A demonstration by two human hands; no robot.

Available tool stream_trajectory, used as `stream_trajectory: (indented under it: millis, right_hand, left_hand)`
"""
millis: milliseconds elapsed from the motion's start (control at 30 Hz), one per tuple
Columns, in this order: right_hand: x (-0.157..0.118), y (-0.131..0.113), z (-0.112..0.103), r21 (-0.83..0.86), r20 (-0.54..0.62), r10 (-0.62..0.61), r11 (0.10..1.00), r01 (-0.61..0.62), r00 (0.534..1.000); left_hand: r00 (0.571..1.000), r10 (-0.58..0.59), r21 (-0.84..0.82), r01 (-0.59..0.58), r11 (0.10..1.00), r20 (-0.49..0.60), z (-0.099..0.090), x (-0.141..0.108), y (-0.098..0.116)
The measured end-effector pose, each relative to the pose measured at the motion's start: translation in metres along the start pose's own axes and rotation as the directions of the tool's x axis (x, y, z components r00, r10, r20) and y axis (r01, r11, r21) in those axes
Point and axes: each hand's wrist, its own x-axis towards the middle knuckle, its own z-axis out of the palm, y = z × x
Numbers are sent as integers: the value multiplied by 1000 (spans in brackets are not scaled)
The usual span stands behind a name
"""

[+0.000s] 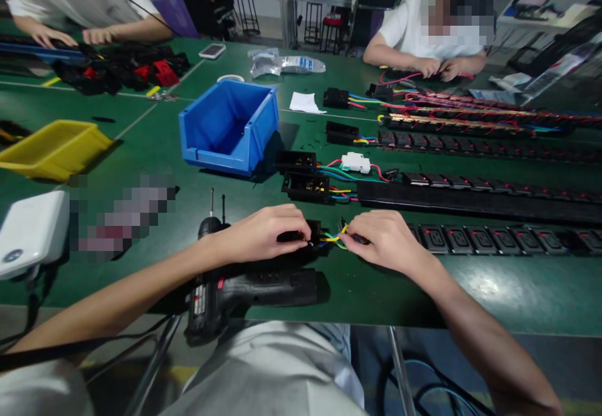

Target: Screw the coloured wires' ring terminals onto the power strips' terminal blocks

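Note:
My left hand (282,233) is closed at a small black terminal box (314,231), its fingertips at the box's open inside; what they pinch is hidden. Closed around yellow, green and blue wires (333,238) just right of that box is my right hand (383,240). The wires run from the box toward a long black power strip (470,239) with a row of square sockets. Below my left forearm a black cordless drill (263,290) lies on its side at the table's front edge.
Other wired power strips (470,199) lie behind, one with a white breaker (355,163). A blue bin (226,127), a yellow tray (56,146) and a white device (32,234) stand to the left. Two co-workers' hands (439,68) work across the green table (376,303).

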Motion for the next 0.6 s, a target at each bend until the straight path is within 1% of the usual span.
stream_trajectory:
  millis: [100, 133, 200, 267, 333, 467, 600]
  right_hand:
    - [0, 3, -6, 12, 171, 11, 1000, -14, 985]
    - [0, 2, -6, -17, 221, 26, 1000, -23, 975]
    - [-1, -1, -5, -112, 265, 90, 992, -62, 960]
    - [-1, -5, -3, -193, 262, 140, 977, -90, 955]
    - [-1, -8, 0, -223, 258, 141, 971, -83, 956]
    - [-1, -9, 4, -221, 252, 110, 974, -53, 962]
    - [0, -7, 9, -206, 235, 106, 977, -57, 966]
  left_hand:
    - [997, 61, -7, -61, 998, 39, 2, 0, 0]
    - [996, 78, -7, -78, 997, 53, 2, 0, 0]
    - [991, 107, 12, -108, 994, 81, 2, -1, 0]
    - [985, 135, 62, -142, 988, 107, 2, -2, -1]
    - [980, 160, 111, -173, 979, 119, 2, -4, -2]
    - [977, 183, 137, -197, 971, 107, 3, -8, -4]
    - [981, 166, 113, -177, 978, 100, 1, -13, -3]
